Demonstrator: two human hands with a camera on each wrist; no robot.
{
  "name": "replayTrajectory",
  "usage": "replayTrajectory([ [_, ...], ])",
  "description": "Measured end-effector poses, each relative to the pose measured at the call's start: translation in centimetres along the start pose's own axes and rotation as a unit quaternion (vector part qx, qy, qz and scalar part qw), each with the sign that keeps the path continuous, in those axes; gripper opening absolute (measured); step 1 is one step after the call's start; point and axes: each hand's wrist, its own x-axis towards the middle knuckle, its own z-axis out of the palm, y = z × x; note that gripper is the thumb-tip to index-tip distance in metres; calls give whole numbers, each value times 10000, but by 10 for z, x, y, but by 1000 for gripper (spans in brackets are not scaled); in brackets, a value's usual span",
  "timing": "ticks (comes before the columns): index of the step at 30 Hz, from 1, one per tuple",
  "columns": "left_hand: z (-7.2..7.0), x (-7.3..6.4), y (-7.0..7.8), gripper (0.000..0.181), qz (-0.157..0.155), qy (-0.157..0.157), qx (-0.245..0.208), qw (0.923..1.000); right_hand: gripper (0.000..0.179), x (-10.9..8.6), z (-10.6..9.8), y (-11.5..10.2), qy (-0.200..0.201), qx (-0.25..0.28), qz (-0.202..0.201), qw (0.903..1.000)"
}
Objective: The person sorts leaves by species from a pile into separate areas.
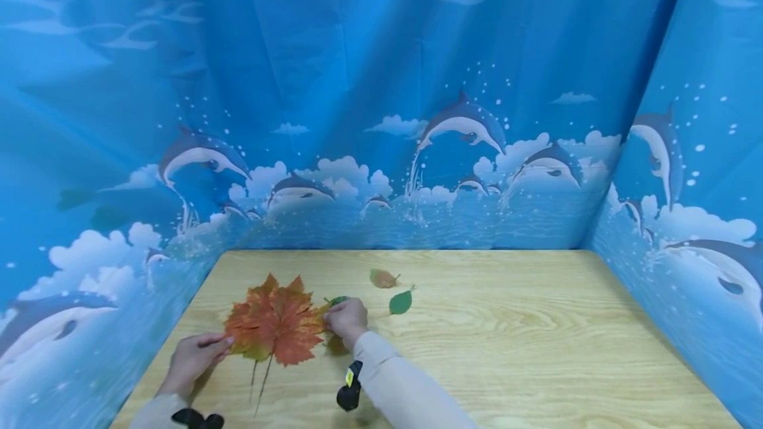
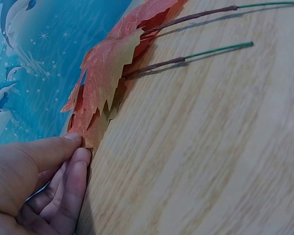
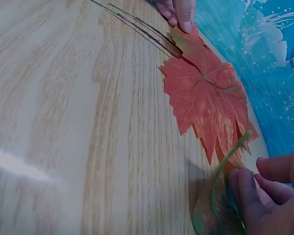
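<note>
Red-orange artificial maple leaves overlap in a bunch at the table's left side, with two thin stems pointing toward the front. My left hand pinches the bunch's left edge between thumb and fingers, as the left wrist view shows. On the opposite side, my right hand pinches the yellow-orange edge of the bunch. Close to its fingertips is a green-and-orange leaf with a curved green stem; whether the fingers touch it, I cannot tell. Part of a green leaf shows just beyond the right hand.
Behind the right hand, a reddish-brown leaf and a small green leaf lie on the wood-grain table. Blue dolphin-print curtains stand along the table's back and sides.
</note>
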Motion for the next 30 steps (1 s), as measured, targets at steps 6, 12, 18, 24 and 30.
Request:
replayTrajectory([
  [6,0,2,-1,35,-41,-25,-29,10000,10,0,-2,-1,-2,-98,-12,10000],
  [12,0,4,-3,35,-109,18,-1,9999,9,1,-4,-1,38,-141,-129,9998],
  [18,-1,1,-1,40,-64,-33,-96,9999,8,2,-12,-4,7,-283,-414,9987],
  [24,-1,0,-1,48,-73,-75,-200,9997,18,5,-31,-17,-127,-660,-709,9952],
  [30,-2,-2,-1,48,51,-92,-293,9995,25,9,-63,-31,-224,-546,-824,9948],
])
